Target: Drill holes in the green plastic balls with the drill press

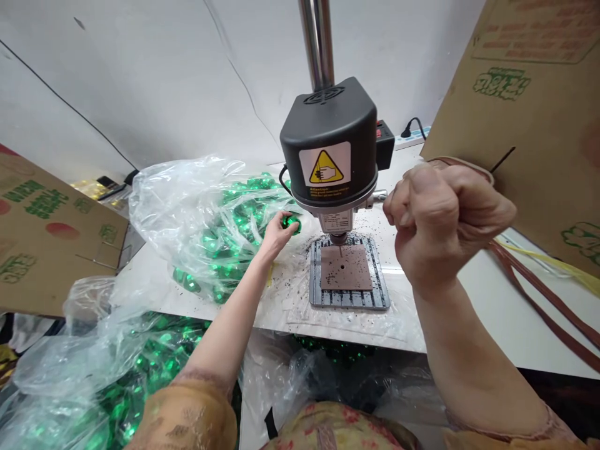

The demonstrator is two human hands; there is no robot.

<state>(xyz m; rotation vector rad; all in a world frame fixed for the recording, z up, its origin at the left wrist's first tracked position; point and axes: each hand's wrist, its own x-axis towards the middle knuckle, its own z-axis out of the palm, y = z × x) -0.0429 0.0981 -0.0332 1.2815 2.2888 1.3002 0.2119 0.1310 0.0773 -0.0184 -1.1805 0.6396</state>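
Note:
My left hand [277,233] is closed on a shiny green faceted ball [293,225], just left of the drill press [329,134]. On the press's right side my right hand [445,215] makes a fist around the feed handle [377,196], which mostly disappears inside it. Below the chuck [338,238], a brown square board [349,277] with a small dark hole lies on the slotted grey base [382,300]. Dark shavings are scattered over both. A clear plastic bag [180,187] full of similar green balls [244,209] lies beyond my left hand.
Cardboard boxes stand at the left [47,250] and right [529,125]. Another plastic bag of green balls [145,369] sits below the table's [403,325] front edge. A power strip [412,137] is behind the press. A brown strap [539,294] lies at the right.

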